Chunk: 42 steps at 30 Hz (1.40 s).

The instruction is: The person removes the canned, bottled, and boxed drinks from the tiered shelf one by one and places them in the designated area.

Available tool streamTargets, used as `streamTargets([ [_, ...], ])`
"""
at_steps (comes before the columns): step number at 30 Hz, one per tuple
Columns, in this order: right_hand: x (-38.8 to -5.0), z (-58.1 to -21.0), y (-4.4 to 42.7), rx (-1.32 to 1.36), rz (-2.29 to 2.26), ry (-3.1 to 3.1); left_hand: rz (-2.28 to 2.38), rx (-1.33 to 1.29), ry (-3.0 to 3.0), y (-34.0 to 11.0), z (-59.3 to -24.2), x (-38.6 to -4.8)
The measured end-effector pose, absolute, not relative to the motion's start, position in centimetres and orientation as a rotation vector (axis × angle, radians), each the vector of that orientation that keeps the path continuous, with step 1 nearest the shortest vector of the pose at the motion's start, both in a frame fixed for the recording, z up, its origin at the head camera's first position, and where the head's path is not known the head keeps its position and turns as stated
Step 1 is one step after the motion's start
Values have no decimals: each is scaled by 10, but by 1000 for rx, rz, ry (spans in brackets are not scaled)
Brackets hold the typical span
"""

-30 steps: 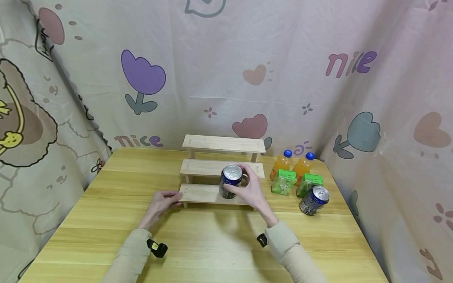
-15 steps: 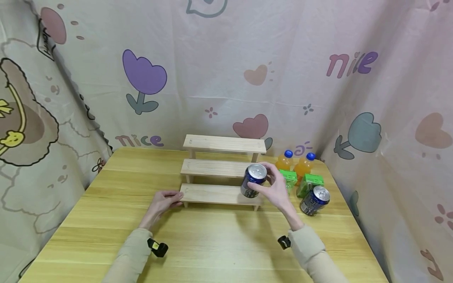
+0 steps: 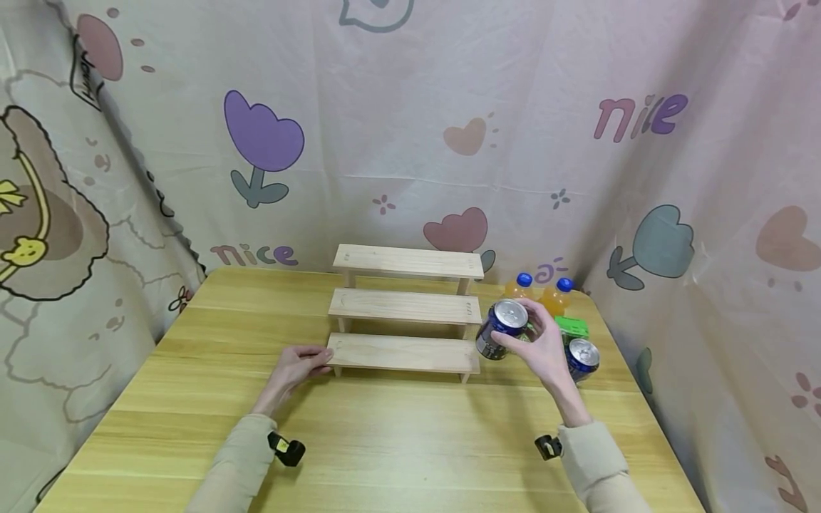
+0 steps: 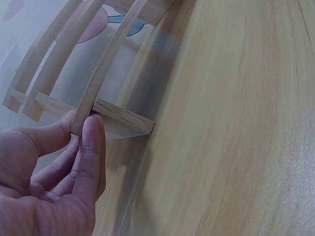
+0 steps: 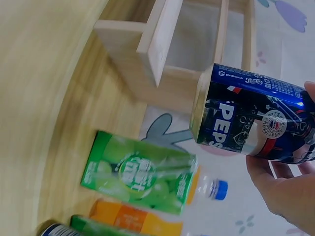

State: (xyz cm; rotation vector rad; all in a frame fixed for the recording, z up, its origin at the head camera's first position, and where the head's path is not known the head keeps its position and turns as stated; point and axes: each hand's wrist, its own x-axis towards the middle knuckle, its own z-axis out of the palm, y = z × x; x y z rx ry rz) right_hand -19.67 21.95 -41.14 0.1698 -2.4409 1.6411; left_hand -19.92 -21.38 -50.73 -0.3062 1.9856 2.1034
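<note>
A three-tier wooden shelf [image 3: 404, 353] stands on the table. My left hand [image 3: 298, 368] pinches the left end of its lowest board; in the left wrist view thumb and fingers [image 4: 88, 157] clasp the board's corner. With the right hand [image 3: 544, 349] I grip a dark blue Pepsi can [image 3: 503, 328] near its top, just right of the shelf. The right wrist view shows the can [image 5: 256, 115] held off the table, beside a green drink carton [image 5: 140, 169]. That carton is mostly hidden behind the hand in the head view.
Two orange juice bottles [image 3: 555, 299] with blue caps stand at the back right. Before them are another green carton [image 3: 573, 328] and a second blue can [image 3: 582, 358]. A patterned curtain [image 3: 385, 142] hangs behind the table [image 3: 385, 442].
My right hand has carried the Pepsi can rightward, from over the lowest board to beyond the shelf's right end. The left hand keeps its place on the board.
</note>
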Motion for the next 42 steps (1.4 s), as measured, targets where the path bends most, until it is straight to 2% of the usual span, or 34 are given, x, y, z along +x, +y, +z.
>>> streamTargets([
  [24,-187,-440,253,-157,1684,-2477,2112,-300,1991,-213,-509,-200],
  [42,-186,-451,258,-235,1656,-2521,2094,-278,2019,-214,-508,-199],
])
